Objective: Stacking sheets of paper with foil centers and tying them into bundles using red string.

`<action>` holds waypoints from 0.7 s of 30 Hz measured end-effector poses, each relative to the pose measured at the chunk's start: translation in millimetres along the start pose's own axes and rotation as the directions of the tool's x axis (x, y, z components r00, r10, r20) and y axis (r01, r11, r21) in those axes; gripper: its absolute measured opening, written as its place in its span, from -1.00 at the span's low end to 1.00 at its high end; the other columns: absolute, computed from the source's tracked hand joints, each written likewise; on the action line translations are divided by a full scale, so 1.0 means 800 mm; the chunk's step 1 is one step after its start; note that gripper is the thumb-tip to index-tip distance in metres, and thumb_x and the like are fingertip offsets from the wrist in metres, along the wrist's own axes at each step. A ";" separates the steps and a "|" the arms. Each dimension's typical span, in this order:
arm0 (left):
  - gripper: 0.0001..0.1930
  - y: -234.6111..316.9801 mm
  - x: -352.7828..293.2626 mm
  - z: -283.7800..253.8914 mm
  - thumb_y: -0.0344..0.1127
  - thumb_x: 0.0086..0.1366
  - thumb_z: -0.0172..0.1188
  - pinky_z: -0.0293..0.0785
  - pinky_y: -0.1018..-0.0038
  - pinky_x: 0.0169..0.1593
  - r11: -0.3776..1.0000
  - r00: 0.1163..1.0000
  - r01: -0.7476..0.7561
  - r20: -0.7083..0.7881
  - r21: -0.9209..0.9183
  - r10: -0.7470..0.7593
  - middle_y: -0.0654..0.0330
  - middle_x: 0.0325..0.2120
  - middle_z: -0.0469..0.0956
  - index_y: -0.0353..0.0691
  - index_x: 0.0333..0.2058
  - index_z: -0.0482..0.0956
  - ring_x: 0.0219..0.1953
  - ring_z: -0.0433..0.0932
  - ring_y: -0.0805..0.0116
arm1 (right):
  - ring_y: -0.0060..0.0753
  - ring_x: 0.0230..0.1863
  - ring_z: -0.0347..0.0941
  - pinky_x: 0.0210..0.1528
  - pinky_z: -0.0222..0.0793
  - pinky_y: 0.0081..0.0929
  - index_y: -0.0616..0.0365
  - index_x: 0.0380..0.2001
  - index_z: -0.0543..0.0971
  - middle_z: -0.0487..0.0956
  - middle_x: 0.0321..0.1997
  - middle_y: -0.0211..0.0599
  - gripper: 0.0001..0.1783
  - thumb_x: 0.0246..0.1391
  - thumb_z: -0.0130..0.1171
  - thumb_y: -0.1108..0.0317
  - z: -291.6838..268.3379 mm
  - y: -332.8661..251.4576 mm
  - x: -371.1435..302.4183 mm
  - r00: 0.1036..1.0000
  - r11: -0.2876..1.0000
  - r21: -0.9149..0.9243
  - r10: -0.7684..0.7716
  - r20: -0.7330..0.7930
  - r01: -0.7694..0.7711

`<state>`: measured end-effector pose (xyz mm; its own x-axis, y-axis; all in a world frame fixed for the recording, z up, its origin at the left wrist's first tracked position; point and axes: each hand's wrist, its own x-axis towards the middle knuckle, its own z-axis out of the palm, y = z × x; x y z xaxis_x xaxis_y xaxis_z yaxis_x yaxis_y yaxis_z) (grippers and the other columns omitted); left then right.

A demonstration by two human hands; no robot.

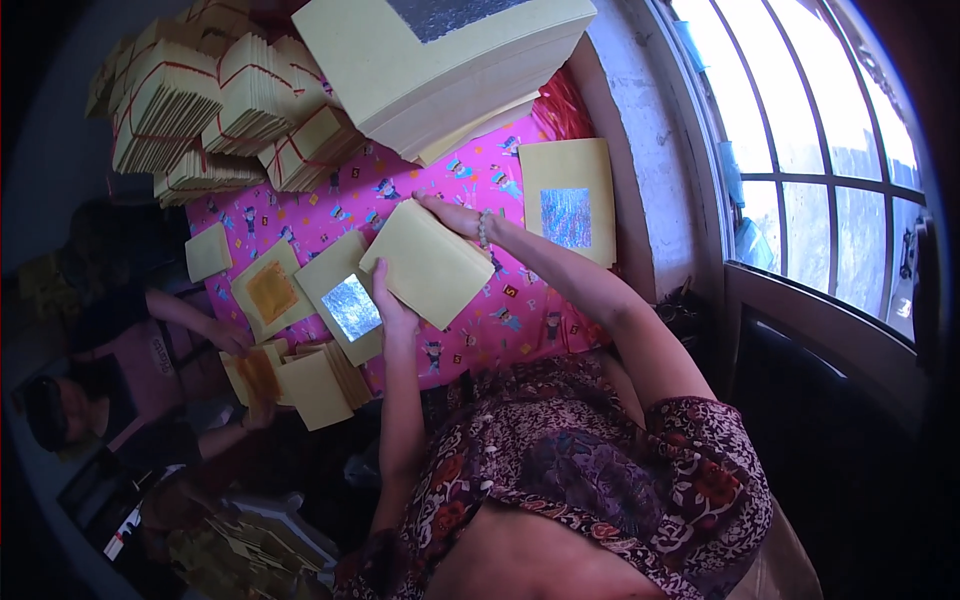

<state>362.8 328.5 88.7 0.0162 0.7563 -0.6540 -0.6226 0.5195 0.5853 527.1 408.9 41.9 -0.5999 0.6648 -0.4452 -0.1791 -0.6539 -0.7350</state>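
Both my hands grip a stack of pale yellow joss paper [432,262], tilted above a pink patterned table cover. My left hand [393,302] closes on its near left side, with the thumb on top. At the far edge, my right hand [452,217] wraps the corner; its fingertips are partly hidden. Just left of the stack lies a sheet with a silver foil square [352,308], partly under my left hand. Another silver-foil sheet [566,202] rests to the right, beyond my right forearm.
A tall paper pile [450,90] stands at the back, beside red-tied bundles [165,105]. Leftward lie a small plain stack [208,253] and a gold-patched sheet [270,290]. A co-worker's hands [232,337] hold paper at lower left. A wall and barred window [820,130] bound the right.
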 end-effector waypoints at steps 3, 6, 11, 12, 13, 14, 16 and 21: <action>-0.39 -0.007 0.001 0.005 0.03 0.22 -0.01 0.34 0.22 0.07 1.000 1.000 0.008 0.004 0.004 -0.008 0.09 0.01 0.37 -0.23 0.13 0.23 0.03 0.39 0.14 | -0.54 -0.12 0.41 0.00 0.33 -0.45 0.13 -0.02 0.41 0.50 -0.08 -0.29 -0.33 0.26 -0.47 -0.19 -0.009 -0.006 -0.011 0.999 1.000 0.001 -0.026 -0.021 0.026; -0.41 -0.015 0.001 0.009 0.03 0.24 -0.03 0.35 0.22 0.07 0.999 0.999 -0.031 -0.003 0.044 0.031 0.11 0.02 0.36 -0.22 0.14 0.22 0.05 0.38 0.16 | -0.53 -0.11 0.42 -0.01 0.34 -0.43 0.13 -0.03 0.43 0.51 -0.10 -0.28 -0.29 0.24 -0.48 -0.23 -0.024 -0.009 -0.019 0.999 0.999 -0.015 -0.032 0.009 0.032; -0.40 -0.024 0.008 0.013 0.04 0.26 -0.08 0.34 0.23 0.08 0.997 0.997 -0.078 0.025 0.027 0.077 0.09 0.04 0.35 -0.24 0.15 0.21 0.05 0.38 0.16 | -0.39 0.23 0.14 0.26 0.08 -0.40 0.14 0.24 0.11 0.19 0.26 -0.21 -0.26 0.24 -0.53 -0.22 -0.032 -0.016 -0.021 0.988 0.993 -0.026 -0.109 0.105 0.112; -0.39 -0.023 0.006 0.017 0.06 0.26 -0.11 0.34 0.23 0.09 0.996 0.995 -0.092 0.051 0.011 0.091 0.08 0.04 0.35 -0.26 0.15 0.21 0.05 0.38 0.15 | -0.36 0.34 -0.02 0.33 -0.04 -0.40 0.13 0.31 -0.05 0.03 0.36 -0.20 -0.25 0.25 -0.55 -0.19 -0.026 -0.016 -0.022 0.986 0.980 -0.120 -0.156 0.054 0.162; -0.39 -0.023 0.006 0.020 0.06 0.26 -0.11 0.34 0.23 0.09 0.996 0.995 -0.088 0.052 0.017 0.087 0.08 0.04 0.35 -0.26 0.15 0.21 0.05 0.38 0.15 | -0.37 0.42 -0.31 0.39 -0.26 -0.40 0.08 0.33 -0.29 -0.22 0.43 -0.25 -0.27 0.27 -0.59 -0.14 -0.024 -0.011 -0.021 0.983 0.961 -0.204 -0.178 0.052 0.185; -0.38 -0.022 0.005 0.023 0.07 0.26 -0.13 0.33 0.24 0.09 0.996 0.995 -0.091 0.051 0.026 0.089 0.07 0.05 0.35 -0.26 0.15 0.20 0.05 0.38 0.16 | -0.37 0.42 -0.31 0.39 -0.26 -0.40 0.08 0.33 -0.29 -0.22 0.43 -0.25 -0.27 0.27 -0.59 -0.14 -0.020 -0.010 -0.020 0.982 0.962 -0.200 -0.181 0.049 0.187; -0.38 -0.022 0.001 0.028 0.08 0.27 -0.15 0.33 0.25 0.09 0.995 0.994 -0.099 0.047 0.032 0.097 0.07 0.05 0.35 -0.27 0.15 0.20 0.05 0.39 0.16 | -0.35 0.33 0.00 0.33 -0.03 -0.38 0.08 0.32 -0.07 0.05 0.35 -0.20 -0.28 0.26 -0.55 -0.17 -0.014 -0.007 -0.018 0.987 0.977 -0.141 -0.162 -0.006 0.159; -0.38 -0.020 -0.004 0.036 0.09 0.27 -0.18 0.33 0.31 0.08 0.993 0.995 -0.096 0.026 0.075 0.094 0.08 0.04 0.36 -0.27 0.15 0.21 0.05 0.39 0.18 | -0.55 -0.03 0.36 0.03 0.33 -0.44 0.04 0.08 0.26 0.41 0.02 -0.32 -0.36 0.25 -0.48 -0.21 -0.015 -0.008 -0.014 0.986 0.991 -0.001 -0.136 0.100 0.136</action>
<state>395.7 329.3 95.3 -0.0226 0.8118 -0.5835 -0.5609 0.4729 0.6796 544.3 410.0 45.7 -0.6450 0.7078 -0.2881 -0.2583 -0.5567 -0.7895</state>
